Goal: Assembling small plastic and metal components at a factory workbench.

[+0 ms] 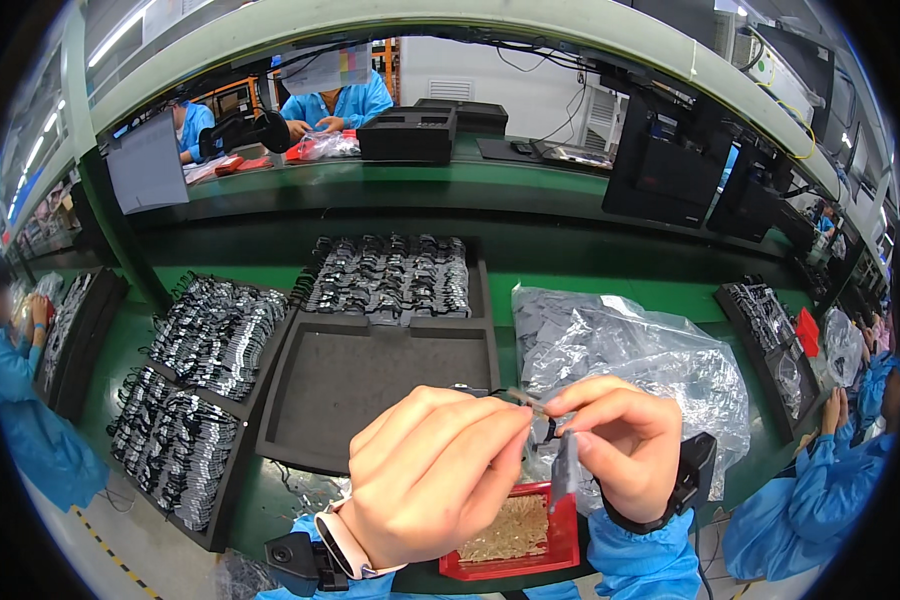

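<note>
Over the front of the bench my two hands meet at the fingertips. My left hand (435, 470) is closed in a pinch at a short black cable (548, 432), whose far end its own fingers partly hide. Thumb and fingers of my right hand (625, 440) pinch a small flat grey piece (566, 472), which hangs down beside the cable. A thin brownish strip (526, 401) shows between the fingertips; I cannot tell which hand holds it. Beneath the hands stands a red bin (568, 548) holding many tiny gold-coloured pieces (505, 528).
Beyond my left hand lies a black foam tray (370, 375). Other foam trays hold rows of metallic parts with black cables (220, 335), (385, 275). A clear plastic bag (660, 370) of grey pieces lies to the right. Co-workers in blue sit left, right and across.
</note>
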`<action>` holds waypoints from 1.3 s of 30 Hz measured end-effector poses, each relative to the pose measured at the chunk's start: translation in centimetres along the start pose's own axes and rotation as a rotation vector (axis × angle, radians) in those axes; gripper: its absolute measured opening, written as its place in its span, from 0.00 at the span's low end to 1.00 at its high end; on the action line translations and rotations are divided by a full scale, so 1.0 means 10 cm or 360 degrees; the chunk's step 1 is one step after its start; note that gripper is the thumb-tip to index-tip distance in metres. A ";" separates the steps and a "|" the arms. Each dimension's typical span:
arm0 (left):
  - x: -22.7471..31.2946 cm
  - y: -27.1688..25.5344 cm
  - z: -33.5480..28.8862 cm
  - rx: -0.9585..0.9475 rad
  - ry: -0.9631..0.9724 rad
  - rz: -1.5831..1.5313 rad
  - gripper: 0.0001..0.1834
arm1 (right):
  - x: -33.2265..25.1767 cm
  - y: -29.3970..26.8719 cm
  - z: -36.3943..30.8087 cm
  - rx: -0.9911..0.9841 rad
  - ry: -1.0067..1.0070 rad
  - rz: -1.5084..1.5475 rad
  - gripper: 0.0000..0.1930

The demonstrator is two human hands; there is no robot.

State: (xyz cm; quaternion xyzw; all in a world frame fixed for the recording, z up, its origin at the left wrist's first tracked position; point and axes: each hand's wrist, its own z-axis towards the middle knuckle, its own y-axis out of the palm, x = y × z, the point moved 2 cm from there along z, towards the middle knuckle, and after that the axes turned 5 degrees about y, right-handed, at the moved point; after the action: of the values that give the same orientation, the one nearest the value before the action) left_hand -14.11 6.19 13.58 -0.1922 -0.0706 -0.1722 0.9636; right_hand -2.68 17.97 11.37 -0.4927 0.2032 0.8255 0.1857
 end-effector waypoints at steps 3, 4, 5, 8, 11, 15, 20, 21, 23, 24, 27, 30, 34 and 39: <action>0.00 0.02 -0.02 -0.0008 -0.0066 -0.0036 0.12 | -0.06 0.04 0.00 0.0025 -0.0379 -0.0670 0.07; 0.00 0.03 -0.03 -0.0006 -0.0087 -0.0051 0.12 | -0.05 0.06 -0.01 0.0023 -0.0380 -0.0670 0.07; -0.01 0.03 -0.03 -0.0005 -0.0087 -0.0050 0.12 | -0.05 0.07 -0.01 0.0030 -0.0456 -0.0753 0.08; -0.03 0.06 -0.02 -0.0003 0.0022 -0.0082 0.11 | -0.07 0.07 -0.02 0.0052 -0.0584 -0.0901 0.09; -0.03 0.05 -0.02 -0.0021 0.0007 -0.0104 0.11 | -0.07 0.09 -0.02 0.0032 -0.0662 -0.0969 0.10; -0.05 0.04 -0.01 -0.0030 -0.0096 -0.0090 0.11 | -0.09 0.14 0.01 0.0055 -0.0824 -0.1165 0.10; -0.04 0.06 0.01 -0.0036 -0.0048 -0.0125 0.10 | -0.15 0.17 -0.04 0.0122 -0.0995 -0.1347 0.10; -0.06 0.08 -0.01 -0.0046 -0.0012 -0.0127 0.10 | -0.13 0.17 -0.05 0.0132 -0.0981 -0.1343 0.10; -0.06 0.09 -0.03 -0.0070 0.0004 -0.0121 0.09 | -0.09 0.16 -0.05 0.0143 -0.0984 -0.1315 0.11; -0.04 0.07 -0.03 -0.0062 0.0037 -0.0108 0.09 | -0.12 0.17 -0.06 0.0153 -0.1020 -0.1311 0.11; -0.03 0.03 -0.03 -0.0047 -0.0087 -0.0087 0.09 | -0.13 0.19 -0.09 0.0213 -0.0869 -0.1383 0.10; 0.01 -0.03 0.01 -0.0010 -0.0079 -0.0109 0.09 | -0.16 0.17 -0.10 0.0221 -0.0877 -0.1355 0.10; 0.12 0.02 -0.01 -0.0014 -0.0117 -0.0124 0.09 | -0.17 0.16 -0.11 0.0226 -0.0908 -0.1343 0.09; 0.17 0.05 0.00 0.0037 -0.0031 -0.0074 0.09 | -0.17 0.15 -0.10 0.0145 -0.0948 -0.1330 0.09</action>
State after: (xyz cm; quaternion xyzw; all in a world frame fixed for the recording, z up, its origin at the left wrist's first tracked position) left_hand -12.37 6.11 13.71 -0.1810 -0.0864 -0.1920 0.9607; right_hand -1.94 15.96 12.62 -0.2668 -0.0369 0.7757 0.5707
